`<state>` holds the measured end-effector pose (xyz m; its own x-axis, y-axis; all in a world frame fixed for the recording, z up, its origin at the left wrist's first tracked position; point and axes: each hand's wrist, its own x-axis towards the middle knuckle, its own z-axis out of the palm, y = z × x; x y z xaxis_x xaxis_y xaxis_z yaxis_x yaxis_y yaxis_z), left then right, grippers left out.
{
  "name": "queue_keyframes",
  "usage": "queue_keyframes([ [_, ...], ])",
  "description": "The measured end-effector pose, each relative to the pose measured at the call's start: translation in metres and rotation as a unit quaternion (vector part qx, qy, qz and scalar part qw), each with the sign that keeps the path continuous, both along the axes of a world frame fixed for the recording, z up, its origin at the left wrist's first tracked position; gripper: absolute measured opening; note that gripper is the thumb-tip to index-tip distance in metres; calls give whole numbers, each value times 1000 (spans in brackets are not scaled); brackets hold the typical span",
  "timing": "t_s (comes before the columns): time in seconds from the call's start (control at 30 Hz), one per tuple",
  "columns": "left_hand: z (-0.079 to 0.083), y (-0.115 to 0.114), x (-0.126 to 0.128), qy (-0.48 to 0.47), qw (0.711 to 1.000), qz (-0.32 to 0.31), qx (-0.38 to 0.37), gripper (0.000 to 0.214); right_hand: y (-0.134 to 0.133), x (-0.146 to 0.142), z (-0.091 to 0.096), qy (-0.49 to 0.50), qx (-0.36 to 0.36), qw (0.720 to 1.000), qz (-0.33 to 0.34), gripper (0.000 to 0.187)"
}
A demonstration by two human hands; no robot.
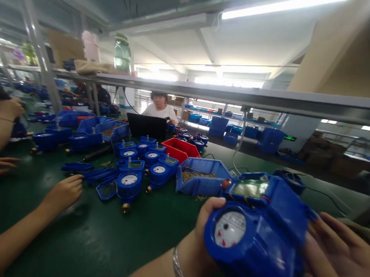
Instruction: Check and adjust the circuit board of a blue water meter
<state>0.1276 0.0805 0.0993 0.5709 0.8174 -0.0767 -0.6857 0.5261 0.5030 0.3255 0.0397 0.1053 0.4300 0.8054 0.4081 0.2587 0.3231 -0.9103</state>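
Observation:
A blue water meter [260, 244] fills the lower right, close to me and slightly blurred. Its round white dial with red pointers faces up, and its upper compartment lies uncovered, showing a circuit board [250, 188] and thin wires. My left hand [204, 227], with a silver bracelet at the wrist, is closed around the meter's left side, thumb near the dial. At the opposite side, my right hand [336, 251] has its fingers against the blue housing; the fingertips are partly hidden and smeared. Just beyond the meter sits a blue bin of small brass screws [183, 187].
Several blue meters [129, 183] stand left of centre, beside loose blue frames [106, 190]. Behind the screw bin is a red bin [178, 148]. A co-worker's hand [68, 190] rests at the left. A shelf [205, 88] crosses above; another person sits opposite.

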Motion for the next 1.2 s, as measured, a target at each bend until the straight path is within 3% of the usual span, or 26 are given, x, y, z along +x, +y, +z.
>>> queue_keyframes([
  [0.03, 0, -1, 14, 0, 1000, -2, -12, 37, -3, -8, 4, 19, 26, 999, -21, 52],
  [0.1, -5, -6, 17, 4, 999, 5, -40, 37, -6, -19, 10, 42, 52, 997, -24, 51],
  [0.27, -39, -32, -36, 47, 992, 39, -112, 28, 7, -14, 1, -3, 26, 1000, -16, 45],
  [0.33, -53, -48, -49, 110, 977, 74, -164, 26, 18, -9, -12, -112, -48, 993, -1, 45],
  [0.47, -78, -78, -50, 218, 939, 140, -224, 17, 37, -12, -50, -308, -199, 928, 67, 50],
  [0.63, -104, -96, -37, 232, 944, 158, -173, 31, 41, -24, -102, -411, -283, 862, 86, 60],
  [0.77, -111, -100, -31, 248, 944, 167, -137, 48, 41, -27, -122, -451, -303, 836, 69, 56],
  [0.93, -109, -99, -33, 275, 943, 142, -121, 57, 46, -27, -120, -444, -308, 839, 64, 53],
  [1.2, -109, -92, -39, 270, 946, 166, -63, 76, 33, -22, -72, -362, -288, 881, 97, 56],
])
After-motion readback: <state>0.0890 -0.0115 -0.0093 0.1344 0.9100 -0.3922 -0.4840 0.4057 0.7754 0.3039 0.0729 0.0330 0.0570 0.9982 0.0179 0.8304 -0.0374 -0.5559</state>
